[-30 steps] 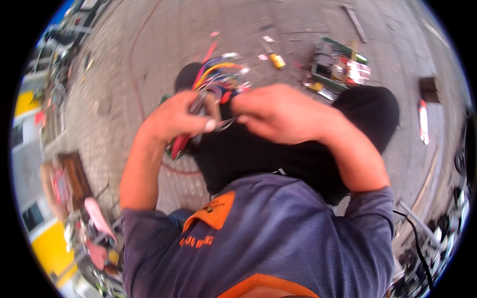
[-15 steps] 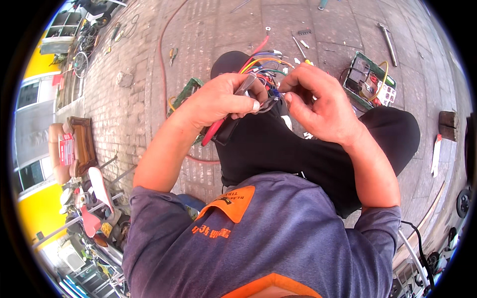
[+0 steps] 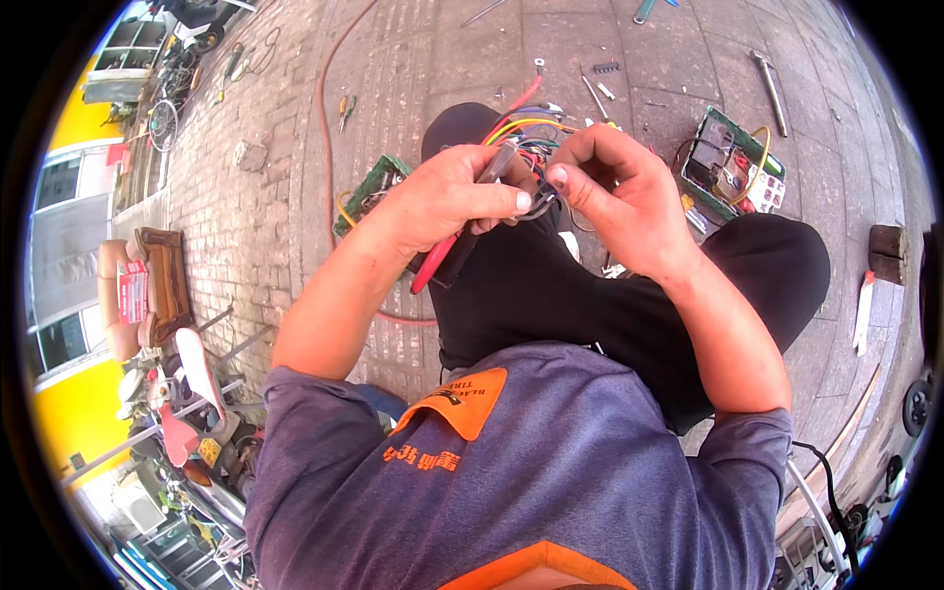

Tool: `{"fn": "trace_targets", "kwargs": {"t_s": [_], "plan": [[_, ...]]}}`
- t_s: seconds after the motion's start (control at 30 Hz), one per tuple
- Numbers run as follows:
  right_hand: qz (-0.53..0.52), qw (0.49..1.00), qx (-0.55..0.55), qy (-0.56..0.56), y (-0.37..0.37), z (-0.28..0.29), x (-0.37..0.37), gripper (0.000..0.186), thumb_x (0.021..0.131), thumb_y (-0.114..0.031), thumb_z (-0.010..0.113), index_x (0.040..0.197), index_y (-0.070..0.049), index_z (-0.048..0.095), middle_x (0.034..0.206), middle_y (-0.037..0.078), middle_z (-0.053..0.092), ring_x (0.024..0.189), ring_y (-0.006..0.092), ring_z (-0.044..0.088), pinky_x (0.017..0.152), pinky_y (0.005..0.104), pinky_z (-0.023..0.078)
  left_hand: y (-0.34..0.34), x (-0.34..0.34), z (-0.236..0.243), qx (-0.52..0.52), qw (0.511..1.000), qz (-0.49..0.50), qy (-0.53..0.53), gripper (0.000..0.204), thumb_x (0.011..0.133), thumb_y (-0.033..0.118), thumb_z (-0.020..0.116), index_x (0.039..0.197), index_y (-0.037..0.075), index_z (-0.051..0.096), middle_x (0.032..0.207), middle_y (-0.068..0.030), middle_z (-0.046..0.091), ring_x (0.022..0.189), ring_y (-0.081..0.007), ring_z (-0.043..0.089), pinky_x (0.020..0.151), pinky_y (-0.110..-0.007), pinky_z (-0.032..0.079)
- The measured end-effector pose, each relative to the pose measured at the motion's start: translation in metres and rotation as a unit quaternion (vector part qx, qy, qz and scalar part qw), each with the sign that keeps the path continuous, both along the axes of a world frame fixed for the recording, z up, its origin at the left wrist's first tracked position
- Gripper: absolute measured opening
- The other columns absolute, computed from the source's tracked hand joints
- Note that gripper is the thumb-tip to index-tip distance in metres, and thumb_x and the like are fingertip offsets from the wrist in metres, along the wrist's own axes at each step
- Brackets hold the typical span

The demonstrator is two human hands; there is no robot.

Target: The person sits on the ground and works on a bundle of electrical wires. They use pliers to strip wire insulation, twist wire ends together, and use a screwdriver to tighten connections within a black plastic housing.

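Observation:
Over my lap, my left hand (image 3: 457,197) is closed around a bundle of coloured wires (image 3: 531,126), red, yellow, orange and green among them. The same hand also keeps hold of a tool with a red handle (image 3: 433,264) and a grey, flat upper end; its jaws are hidden, so its exact kind is unclear. My right hand (image 3: 624,202) is beside it, thumb and fingertips pinched at a thin wire by the dark connector end (image 3: 547,193). A thick red cable (image 3: 526,93) with a ring terminal reaches out beyond the hands.
Green crates of tools and parts stand right (image 3: 723,202) and left (image 3: 369,192). A hammer (image 3: 769,93), screwdriver (image 3: 595,98) and pliers (image 3: 346,111) lie on the paving. A red hose (image 3: 324,128) runs along the left. A wooden block (image 3: 888,254) sits far right.
My right thumb and fingers have drawn closer together at the wires and moved slightly left. My left hand keeps its hold, shifted a little to the right.

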State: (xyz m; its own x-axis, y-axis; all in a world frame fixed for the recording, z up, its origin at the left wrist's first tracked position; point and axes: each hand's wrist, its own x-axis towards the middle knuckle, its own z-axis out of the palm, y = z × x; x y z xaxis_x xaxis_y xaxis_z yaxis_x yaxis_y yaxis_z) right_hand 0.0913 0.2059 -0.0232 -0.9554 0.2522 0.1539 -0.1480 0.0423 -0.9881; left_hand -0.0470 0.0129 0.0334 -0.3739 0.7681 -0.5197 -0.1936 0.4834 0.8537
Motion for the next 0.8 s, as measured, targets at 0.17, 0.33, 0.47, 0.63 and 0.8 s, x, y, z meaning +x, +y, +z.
{"fn": "trace_targets", "kwargs": {"t_s": [0.17, 0.33, 0.47, 0.63, 0.8], "plan": [[-0.001, 0.996, -0.089, -0.026, -0.007, 0.001, -0.006, 0.019, 0.102, -0.015, 0.077, 0.099, 0.0, 0.067, 0.08, 0.003, 0.063, 0.074, 0.0103, 0.057, 0.065, 0.0308, 0.048, -0.002, -0.004, -0.006, 0.03, 0.999, 0.021, -0.038, 0.031, 0.089, 0.027, 0.079, 0.106, 0.003, 0.069, 0.087, -0.0009, 0.064, 0.071, -0.0081, 0.056, 0.064, -0.025, 0.045], [-0.178, 0.979, 0.064, -0.07, -0.001, -0.001, -0.023, 0.029, 0.109, -0.026, 0.069, 0.097, 0.001, 0.066, 0.075, 0.001, 0.06, 0.071, 0.0113, 0.055, 0.067, 0.0334, 0.049, -0.003, -0.001, -0.009, 0.022, 0.999, -0.025, 0.0, 0.02, 0.087, 0.022, 0.078, 0.096, 0.005, 0.071, 0.081, 0.002, 0.062, 0.073, -0.0072, 0.056, 0.066, -0.026, 0.046], [-0.159, 0.982, -0.028, -0.093, 0.058, 0.002, -0.036, 0.037, 0.111, -0.034, 0.066, 0.098, 0.0, 0.067, 0.077, -0.003, 0.058, 0.073, 0.0077, 0.05, 0.066, 0.0286, 0.044, -0.016, 0.019, -0.017, 0.014, 0.996, -0.064, 0.061, 0.029, 0.087, 0.029, 0.082, 0.096, 0.005, 0.071, 0.079, 0.0019, 0.062, 0.067, -0.0073, 0.055, 0.06, -0.025, 0.043], [-0.077, 0.994, -0.011, -0.082, 0.036, 0.007, -0.025, 0.043, 0.11, -0.041, 0.068, 0.095, -0.001, 0.067, 0.08, -0.003, 0.059, 0.077, 0.0062, 0.048, 0.069, 0.0266, 0.043, -0.017, 0.007, -0.011, 0.012, 0.997, 0.06, -0.044, 0.026, 0.089, 0.022, 0.081, 0.1, 0.002, 0.067, 0.082, -0.0014, 0.062, 0.066, -0.0096, 0.057, 0.06, -0.026, 0.048], [-0.053, 0.989, 0.076, -0.113, 0.043, -0.011, -0.024, 0.048, 0.11, -0.044, 0.066, 0.097, 0.002, 0.069, 0.081, 0.002, 0.064, 0.078, 0.0091, 0.052, 0.071, 0.0307, 0.046, -0.025, 0.006, -0.009, 0.018, 0.995, 0.087, -0.053, 0.025, 0.09, 0.022, 0.079, 0.099, 0.002, 0.065, 0.077, -0.0016, 0.059, 0.063, -0.0108, 0.056, 0.058, -0.027, 0.045]]}}
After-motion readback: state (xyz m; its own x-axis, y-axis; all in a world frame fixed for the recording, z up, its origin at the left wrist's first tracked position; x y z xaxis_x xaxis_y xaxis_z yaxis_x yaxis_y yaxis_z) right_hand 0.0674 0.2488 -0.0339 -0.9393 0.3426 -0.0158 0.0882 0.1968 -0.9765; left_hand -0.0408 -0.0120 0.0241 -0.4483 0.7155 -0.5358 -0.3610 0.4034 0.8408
